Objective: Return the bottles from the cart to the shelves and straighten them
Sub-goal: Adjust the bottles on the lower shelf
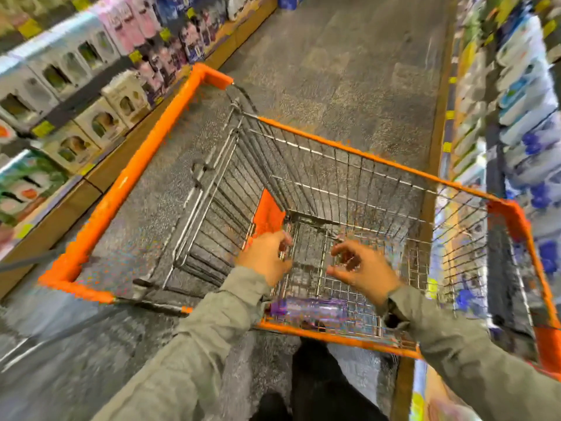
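Note:
An orange-rimmed wire cart (349, 150) fills the middle of the head view. A purple-capped clear bottle (309, 308) lies on its side in the cart near the closest rim. My left hand (264, 256) is inside the cart with its fingers curled by the wire mesh; whether it grips anything is blurred. My right hand (364, 268) hovers above the cart floor, fingers spread and bent, holding nothing. Both hands are above and beyond the bottle, apart from it.
Shelves of boxed goods (91, 95) run along the left. Shelves with white and blue bottles (528, 117) line the right, close to the cart. A grey aisle floor (349, 56) stretches ahead. My dark trousers and shoes show below the cart.

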Action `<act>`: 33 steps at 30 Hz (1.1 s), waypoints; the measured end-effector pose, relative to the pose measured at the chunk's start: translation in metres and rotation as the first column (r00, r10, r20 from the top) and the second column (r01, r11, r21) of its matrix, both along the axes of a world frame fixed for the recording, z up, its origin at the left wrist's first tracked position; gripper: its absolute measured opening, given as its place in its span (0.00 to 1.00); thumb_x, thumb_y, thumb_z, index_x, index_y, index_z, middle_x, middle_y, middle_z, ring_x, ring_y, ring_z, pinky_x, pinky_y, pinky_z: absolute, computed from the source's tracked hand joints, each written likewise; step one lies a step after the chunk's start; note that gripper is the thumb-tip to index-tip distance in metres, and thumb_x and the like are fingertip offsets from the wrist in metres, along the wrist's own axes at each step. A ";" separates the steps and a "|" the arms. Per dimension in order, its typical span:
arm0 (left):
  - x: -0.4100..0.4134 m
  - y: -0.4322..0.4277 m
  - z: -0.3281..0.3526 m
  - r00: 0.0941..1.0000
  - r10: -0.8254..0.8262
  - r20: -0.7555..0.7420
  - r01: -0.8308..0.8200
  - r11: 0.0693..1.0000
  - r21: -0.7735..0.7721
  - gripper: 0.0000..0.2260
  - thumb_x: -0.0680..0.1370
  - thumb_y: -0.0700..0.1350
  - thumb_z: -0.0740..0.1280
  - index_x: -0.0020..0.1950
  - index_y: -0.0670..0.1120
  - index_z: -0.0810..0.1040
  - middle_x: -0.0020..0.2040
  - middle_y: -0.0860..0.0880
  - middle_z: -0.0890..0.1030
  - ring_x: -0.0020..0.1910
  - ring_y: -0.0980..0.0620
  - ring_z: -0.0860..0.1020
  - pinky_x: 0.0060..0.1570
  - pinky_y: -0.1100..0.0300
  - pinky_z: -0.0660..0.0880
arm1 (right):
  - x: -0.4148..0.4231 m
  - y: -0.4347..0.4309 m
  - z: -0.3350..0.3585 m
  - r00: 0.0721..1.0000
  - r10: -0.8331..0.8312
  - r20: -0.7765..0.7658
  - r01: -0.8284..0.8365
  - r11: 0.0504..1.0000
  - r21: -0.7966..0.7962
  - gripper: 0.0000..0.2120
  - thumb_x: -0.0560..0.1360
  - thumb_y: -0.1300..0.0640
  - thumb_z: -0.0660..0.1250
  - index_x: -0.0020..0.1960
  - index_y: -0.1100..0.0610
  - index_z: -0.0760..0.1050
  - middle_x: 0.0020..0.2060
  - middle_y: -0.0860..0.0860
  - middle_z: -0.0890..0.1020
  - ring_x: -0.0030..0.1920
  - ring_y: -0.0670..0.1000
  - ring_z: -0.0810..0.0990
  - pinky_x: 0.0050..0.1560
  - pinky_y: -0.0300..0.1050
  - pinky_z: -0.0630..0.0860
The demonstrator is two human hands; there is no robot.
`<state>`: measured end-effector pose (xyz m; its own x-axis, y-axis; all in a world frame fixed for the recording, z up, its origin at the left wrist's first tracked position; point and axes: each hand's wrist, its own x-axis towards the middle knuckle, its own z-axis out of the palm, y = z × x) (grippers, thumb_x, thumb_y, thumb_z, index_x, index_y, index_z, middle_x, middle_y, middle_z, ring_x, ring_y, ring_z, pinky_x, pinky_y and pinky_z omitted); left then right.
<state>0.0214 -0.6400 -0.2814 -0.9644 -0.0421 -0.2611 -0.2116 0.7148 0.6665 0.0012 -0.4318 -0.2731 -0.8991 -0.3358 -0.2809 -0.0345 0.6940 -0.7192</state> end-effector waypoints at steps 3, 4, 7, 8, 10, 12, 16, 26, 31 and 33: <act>-0.015 0.007 -0.036 0.993 0.026 0.113 -0.024 1.000 -0.016 0.12 0.71 0.39 0.71 0.54 0.45 0.79 0.51 0.44 0.81 0.50 0.44 0.79 0.55 0.53 0.74 | -0.018 0.002 -0.037 0.995 0.026 0.094 -0.027 1.000 0.014 0.15 0.70 0.58 0.74 0.54 0.58 0.76 0.39 0.48 0.76 0.43 0.54 0.77 0.49 0.50 0.75; -0.018 0.008 -0.047 0.987 0.025 0.158 -0.021 0.999 -0.028 0.12 0.71 0.39 0.70 0.54 0.45 0.79 0.52 0.45 0.81 0.51 0.44 0.79 0.56 0.54 0.74 | -0.023 0.002 -0.051 0.991 0.042 0.124 -0.046 0.999 0.023 0.15 0.70 0.59 0.74 0.55 0.58 0.76 0.40 0.48 0.76 0.44 0.54 0.77 0.50 0.50 0.75; -0.029 0.012 -0.077 0.966 0.029 0.256 -0.017 0.999 -0.050 0.13 0.73 0.41 0.69 0.57 0.47 0.78 0.54 0.46 0.80 0.53 0.45 0.78 0.54 0.54 0.74 | -0.035 0.001 -0.092 0.974 0.110 0.199 -0.125 0.990 0.066 0.18 0.71 0.58 0.74 0.59 0.58 0.75 0.48 0.49 0.77 0.48 0.51 0.76 0.55 0.43 0.73; -0.034 0.014 -0.087 0.960 0.041 0.278 -0.024 0.998 -0.064 0.13 0.73 0.43 0.68 0.57 0.48 0.78 0.54 0.46 0.80 0.53 0.44 0.78 0.53 0.53 0.75 | -0.039 0.001 -0.108 0.963 0.142 0.229 -0.163 0.983 0.078 0.20 0.71 0.56 0.74 0.61 0.58 0.75 0.52 0.50 0.77 0.52 0.51 0.76 0.57 0.40 0.71; -0.041 0.015 -0.107 0.940 0.057 0.337 -0.030 0.996 -0.084 0.13 0.73 0.46 0.68 0.57 0.50 0.77 0.53 0.45 0.80 0.53 0.42 0.78 0.53 0.50 0.75 | -0.042 0.000 -0.134 0.929 0.220 0.297 -0.269 0.954 0.136 0.25 0.73 0.51 0.72 0.66 0.58 0.71 0.61 0.55 0.76 0.61 0.54 0.74 0.63 0.43 0.68; -0.049 0.016 -0.126 0.920 0.074 0.384 -0.050 0.996 -0.072 0.12 0.72 0.45 0.69 0.55 0.49 0.77 0.53 0.44 0.80 0.53 0.42 0.78 0.53 0.51 0.75 | -0.045 -0.003 -0.155 0.904 0.270 0.331 -0.345 0.919 0.192 0.28 0.72 0.43 0.68 0.66 0.57 0.71 0.63 0.57 0.74 0.64 0.57 0.72 0.63 0.46 0.68; -0.058 0.015 -0.162 0.867 0.088 0.490 -0.051 0.995 -0.089 0.12 0.73 0.45 0.70 0.54 0.46 0.75 0.52 0.44 0.80 0.53 0.44 0.78 0.54 0.52 0.74 | -0.045 -0.010 -0.190 0.863 0.368 0.346 -0.470 0.837 0.281 0.35 0.69 0.35 0.60 0.69 0.56 0.67 0.66 0.56 0.71 0.66 0.58 0.68 0.65 0.48 0.66; -0.066 0.020 -0.243 0.737 -0.026 0.676 0.177 0.972 -0.156 0.12 0.76 0.45 0.67 0.59 0.46 0.73 0.55 0.45 0.79 0.56 0.42 0.77 0.56 0.51 0.75 | -0.046 -0.018 -0.271 0.749 0.515 0.417 -0.657 0.655 0.373 0.34 0.75 0.46 0.67 0.74 0.56 0.57 0.68 0.57 0.64 0.68 0.58 0.64 0.64 0.53 0.69; -0.060 0.024 -0.263 0.770 -0.051 0.636 0.182 0.973 -0.142 0.14 0.73 0.44 0.69 0.58 0.47 0.75 0.53 0.42 0.80 0.52 0.40 0.78 0.53 0.52 0.75 | -0.044 -0.023 -0.290 0.706 0.515 0.487 -0.704 0.591 0.395 0.33 0.76 0.45 0.64 0.75 0.54 0.55 0.68 0.56 0.64 0.66 0.59 0.65 0.64 0.54 0.68; -0.062 0.023 -0.267 0.762 -0.071 0.644 0.194 0.974 -0.121 0.16 0.74 0.43 0.69 0.61 0.47 0.73 0.56 0.42 0.78 0.54 0.40 0.77 0.54 0.53 0.74 | -0.041 -0.024 -0.296 0.696 0.511 0.505 -0.711 0.590 0.383 0.33 0.76 0.45 0.64 0.75 0.54 0.54 0.67 0.57 0.63 0.66 0.60 0.64 0.64 0.55 0.68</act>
<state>-0.0405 -0.6170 -0.5480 -0.5814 -0.0289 -0.8131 -0.4348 0.8558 0.2805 -0.0402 -0.4558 -0.5692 -0.3583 -0.4814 -0.7999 -0.4441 0.8416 -0.3075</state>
